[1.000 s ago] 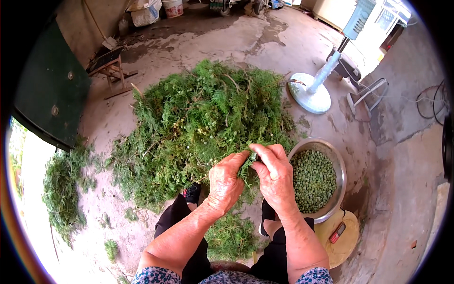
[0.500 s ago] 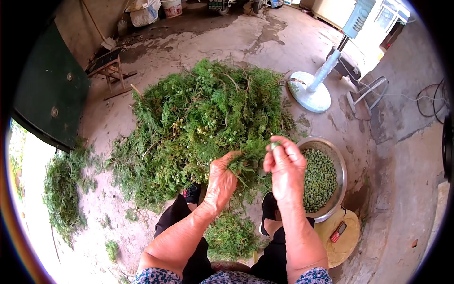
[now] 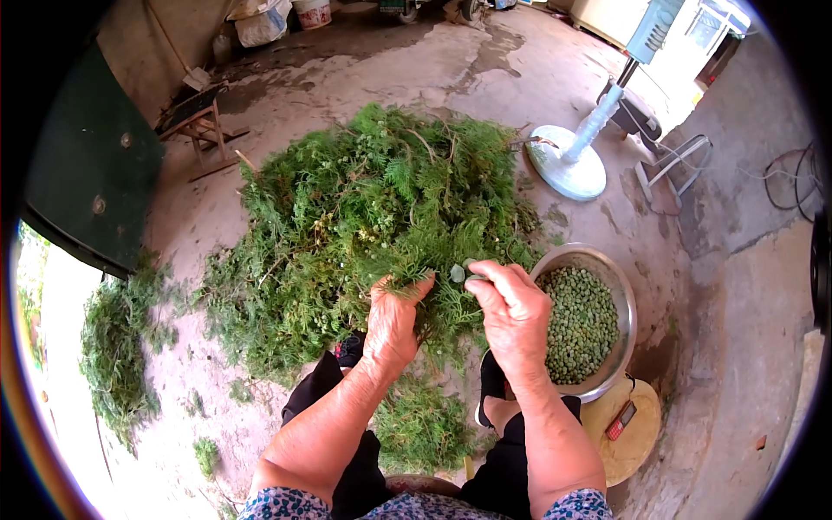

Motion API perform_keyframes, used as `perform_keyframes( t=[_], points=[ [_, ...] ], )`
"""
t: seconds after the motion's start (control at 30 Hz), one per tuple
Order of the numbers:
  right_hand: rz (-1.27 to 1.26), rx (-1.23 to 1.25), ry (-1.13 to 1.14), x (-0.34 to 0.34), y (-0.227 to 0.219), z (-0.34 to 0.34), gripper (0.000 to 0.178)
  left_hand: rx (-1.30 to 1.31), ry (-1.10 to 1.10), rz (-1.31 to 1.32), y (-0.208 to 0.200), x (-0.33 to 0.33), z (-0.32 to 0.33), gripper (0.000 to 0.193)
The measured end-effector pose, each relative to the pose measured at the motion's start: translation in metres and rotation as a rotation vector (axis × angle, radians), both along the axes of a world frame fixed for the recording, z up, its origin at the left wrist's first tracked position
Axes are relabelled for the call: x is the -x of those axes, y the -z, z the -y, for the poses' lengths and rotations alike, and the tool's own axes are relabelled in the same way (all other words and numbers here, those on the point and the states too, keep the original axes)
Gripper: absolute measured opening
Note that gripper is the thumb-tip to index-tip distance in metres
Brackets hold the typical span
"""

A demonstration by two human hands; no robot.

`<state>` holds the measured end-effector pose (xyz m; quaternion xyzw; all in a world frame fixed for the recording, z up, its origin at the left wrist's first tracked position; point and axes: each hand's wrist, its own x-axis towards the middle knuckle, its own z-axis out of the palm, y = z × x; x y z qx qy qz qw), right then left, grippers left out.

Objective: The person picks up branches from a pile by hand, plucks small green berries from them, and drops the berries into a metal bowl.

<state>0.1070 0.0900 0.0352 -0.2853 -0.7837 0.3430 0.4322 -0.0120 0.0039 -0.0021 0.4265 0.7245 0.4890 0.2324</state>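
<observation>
Head view, looking down. Person seated, knees apart, dark trousers, patterned hem at bottom edge.

L hand (image 3: 392,322): back of hand up, fingers curled tight round a sprig (image 3: 431,299) of feathery green foliage, at near edge of the big pile. Grasping, not loose.

R hand (image 3: 513,316): thumb + forefinger pinched on a small round green berry (image 3: 457,274), just beside the L fingertips. Other fingers folded in. Berry sits right at the sprig tip; can't tell if attached or already free.

Green branch pile (image 3: 381,208): large heap on concrete floor (image 3: 347,69), straight ahead of the knees, pale berries scattered through it. Smaller stripped clump (image 3: 420,429) on floor betw the legs. Another loose heap (image 3: 117,347) well apart at L, near dark green door (image 3: 87,173).

Metal bowl (image 3: 626,303): just R of the R hand, nearly touching the wrist, well filled w/ green berries (image 3: 576,325). Bowl overlaps a low round wooden stool (image 3: 637,433); small red object (image 3: 620,419) lies on the stool, kind unclear.

Beyond the pile: pedestal fan w/ round white base (image 3: 568,169), upper R. Small wooden stool (image 3: 201,121) upper L. Bags + bucket (image 3: 312,12) at top edge. Cable (image 3: 784,178) on floor far R.
</observation>
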Motion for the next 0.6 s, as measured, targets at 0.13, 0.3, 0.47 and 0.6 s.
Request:
perform_keyframes(
  t=[0.13,0.3,0.47,0.6],
  points=[
    [0.235,-0.048,-0.001,0.003,0.004,0.001,0.020,-0.038,0.057,-0.459,0.009,0.001,0.001,0.035],
    [-0.011,0.202,-0.020,-0.002,0.014,-0.009,0.011,-0.241,-0.133,1.089,-0.009,-0.014,-0.013,0.030],
    [-0.105,0.406,0.034,-0.003,0.001,-0.006,0.010,0.006,-0.069,0.792,-0.020,-0.019,-0.011,0.039],
    [-0.240,0.591,0.031,0.000,0.005,0.002,0.011,-0.035,-0.048,0.991,-0.013,-0.019,-0.010,0.037]
  ],
)
